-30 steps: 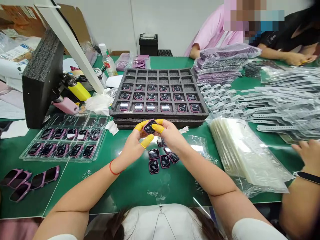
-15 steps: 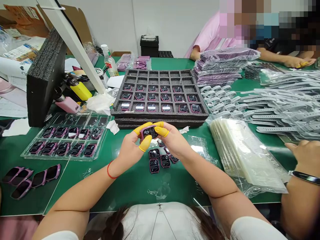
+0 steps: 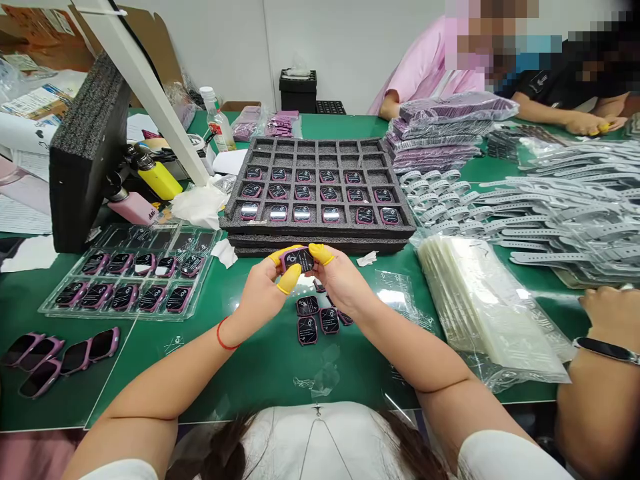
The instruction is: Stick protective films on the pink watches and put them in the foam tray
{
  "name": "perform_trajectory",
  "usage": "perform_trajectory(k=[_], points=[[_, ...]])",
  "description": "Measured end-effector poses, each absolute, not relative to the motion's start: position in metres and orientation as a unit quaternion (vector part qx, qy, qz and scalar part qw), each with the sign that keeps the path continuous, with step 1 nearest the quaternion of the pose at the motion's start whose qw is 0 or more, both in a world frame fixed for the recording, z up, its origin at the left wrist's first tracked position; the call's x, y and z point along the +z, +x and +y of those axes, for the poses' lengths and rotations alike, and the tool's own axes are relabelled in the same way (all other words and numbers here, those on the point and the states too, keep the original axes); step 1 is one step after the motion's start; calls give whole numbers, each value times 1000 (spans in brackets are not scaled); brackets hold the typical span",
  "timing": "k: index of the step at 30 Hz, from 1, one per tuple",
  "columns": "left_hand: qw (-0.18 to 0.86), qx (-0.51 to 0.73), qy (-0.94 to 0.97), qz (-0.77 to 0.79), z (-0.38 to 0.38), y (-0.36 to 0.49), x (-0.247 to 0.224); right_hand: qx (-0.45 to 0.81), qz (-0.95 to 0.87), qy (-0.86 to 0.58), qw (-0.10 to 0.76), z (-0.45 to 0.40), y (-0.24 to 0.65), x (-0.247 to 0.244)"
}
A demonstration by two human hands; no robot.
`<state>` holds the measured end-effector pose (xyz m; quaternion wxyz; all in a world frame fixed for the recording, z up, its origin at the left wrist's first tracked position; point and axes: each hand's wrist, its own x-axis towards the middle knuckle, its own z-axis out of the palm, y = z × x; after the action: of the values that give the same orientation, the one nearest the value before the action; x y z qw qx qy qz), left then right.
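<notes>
A smartwatch body (image 3: 299,259) with a purple case and a dark printed face is held up between my hands, above the green table. My left hand (image 3: 267,287) grips its left end, thumb across the lower front. Closed on its right end is my right hand (image 3: 340,277), thumb at the upper right corner. Yellow finger cots cover fingertips on both hands. Just below lie several more watch bodies (image 3: 329,321), partly hidden by my right hand. Beyond the hands stands a black foam tray (image 3: 320,233), its nearer rows holding watch bodies.
Left are a clear plastic tray (image 3: 120,313) of watches, loose watches (image 3: 75,357) and a slanted white post (image 3: 145,87). Right are plastic sleeves (image 3: 465,300), grey straps (image 3: 550,220) and bagged purple pieces (image 3: 445,133). A co-worker's arm (image 3: 600,360) rests at the right edge; others sit opposite.
My right thumb has shifted up off the watch face towards its upper corner. The watch stays in both hands. The co-worker's hand at the right has drawn back slightly.
</notes>
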<state>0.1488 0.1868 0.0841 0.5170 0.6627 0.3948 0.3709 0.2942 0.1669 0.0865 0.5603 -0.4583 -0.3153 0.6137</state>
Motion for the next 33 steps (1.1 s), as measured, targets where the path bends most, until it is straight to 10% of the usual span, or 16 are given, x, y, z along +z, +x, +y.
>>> perform_trajectory(k=[14,22,33], points=[[487,394,670,400,232,169,86,535,-358,-463,609,179,312,103],[386,321,768,398,355,328,111,199,-320,-490,786,147,417,163],[234,167,881,376,407,448,96,-193,-307,-595,717,88,465,170]])
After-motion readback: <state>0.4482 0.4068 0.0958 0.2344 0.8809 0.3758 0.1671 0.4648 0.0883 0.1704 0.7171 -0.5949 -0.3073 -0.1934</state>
